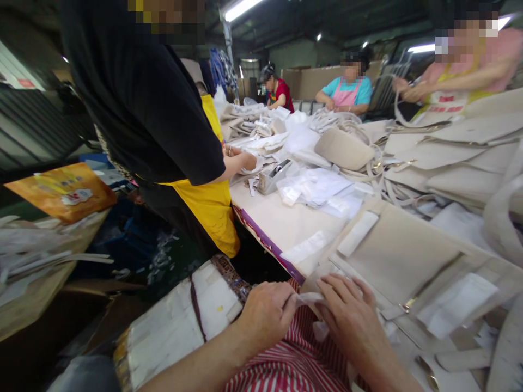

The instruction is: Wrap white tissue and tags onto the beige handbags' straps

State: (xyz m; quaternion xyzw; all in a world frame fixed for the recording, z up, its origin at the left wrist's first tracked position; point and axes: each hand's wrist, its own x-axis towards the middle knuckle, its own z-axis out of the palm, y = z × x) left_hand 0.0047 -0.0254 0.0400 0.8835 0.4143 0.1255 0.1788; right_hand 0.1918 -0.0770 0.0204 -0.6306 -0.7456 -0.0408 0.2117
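Note:
My left hand [267, 311] is closed, its fingers pinching one end of a pale strap [309, 299] above my lap. The strap runs across to my right hand [352, 311], whose fingers curl over it and partly hide it; the thumb side is covered. Beside my right hand, a beige bag [412, 247] lies flat on the table with a zipper and a gold puller [409, 305]. White wrapping [460, 305] covers part of that bag. Whether the strap is joined to the bag cannot be made out.
Beige bags [461, 158] are heaped on the right of the worktable [269, 215]. White sheets [318, 188] and a clear tray [275, 177] lie mid-table. A co-worker in a yellow apron [208, 204] stands at left; several others work behind. A white padded seat [180, 321] is at lower left.

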